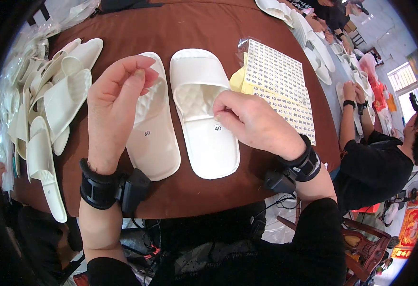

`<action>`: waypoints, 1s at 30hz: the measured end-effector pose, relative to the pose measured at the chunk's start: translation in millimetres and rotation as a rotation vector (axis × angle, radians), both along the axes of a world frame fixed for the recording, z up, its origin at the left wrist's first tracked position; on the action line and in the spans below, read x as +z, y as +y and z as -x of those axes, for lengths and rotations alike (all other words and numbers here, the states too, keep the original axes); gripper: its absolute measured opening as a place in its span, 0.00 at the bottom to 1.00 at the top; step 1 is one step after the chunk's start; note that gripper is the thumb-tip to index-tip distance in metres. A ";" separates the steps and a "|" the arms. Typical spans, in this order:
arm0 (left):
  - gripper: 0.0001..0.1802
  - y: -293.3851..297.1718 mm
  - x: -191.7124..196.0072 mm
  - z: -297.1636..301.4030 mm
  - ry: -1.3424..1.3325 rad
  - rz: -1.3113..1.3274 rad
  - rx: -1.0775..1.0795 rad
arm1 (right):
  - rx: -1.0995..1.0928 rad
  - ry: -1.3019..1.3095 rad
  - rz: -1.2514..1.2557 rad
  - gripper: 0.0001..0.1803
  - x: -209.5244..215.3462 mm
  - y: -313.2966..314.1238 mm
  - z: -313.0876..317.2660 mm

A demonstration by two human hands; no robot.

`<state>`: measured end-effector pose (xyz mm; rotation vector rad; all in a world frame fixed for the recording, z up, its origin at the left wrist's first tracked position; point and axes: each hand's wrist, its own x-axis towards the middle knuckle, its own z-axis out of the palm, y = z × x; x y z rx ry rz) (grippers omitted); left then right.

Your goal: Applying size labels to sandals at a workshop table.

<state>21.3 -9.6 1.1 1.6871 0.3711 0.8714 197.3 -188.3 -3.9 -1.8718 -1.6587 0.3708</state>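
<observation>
Two white open-toed slippers lie side by side on the brown cloth, toes pointing away from me. Each insole bears a small dark printed mark near its middle. My left hand (pixel 116 97) hovers over the left slipper (pixel 154 152), hiding much of its strap. Its fingers are curled in toward the thumb, and anything between them is hidden. My right hand (pixel 254 119) is at the right slipper (pixel 211 155), thumb and forefinger pinched together just above the mark, beside the strap's opening. What those fingertips hold, if anything, is too small to make out.
Sheets of small printed stickers (pixel 278 81) lie right of the slippers, with yellow backing paper (pixel 238 80). A pile of white slippers (pixel 68 97) and clear plastic bags (pixel 9 109) fill the left side. At right, a co-worker (pixel 378 157) handles slippers at another table.
</observation>
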 end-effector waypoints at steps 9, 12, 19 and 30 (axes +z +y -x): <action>0.12 10.0 2.1 0.1 -0.004 0.002 0.119 | 0.032 -0.083 -0.014 0.05 -1.7 -0.3 1.9; 0.12 18.5 2.9 2.7 -0.041 0.002 0.197 | 0.026 -0.112 -0.025 0.05 -0.8 -0.3 2.8; 0.11 44.7 -8.2 2.2 -0.112 0.069 0.254 | -0.029 0.081 -0.010 0.03 8.8 -0.1 6.6; 0.21 71.0 -40.6 -4.3 0.427 -0.258 0.249 | 0.054 -0.101 -0.210 0.09 53.8 18.6 19.0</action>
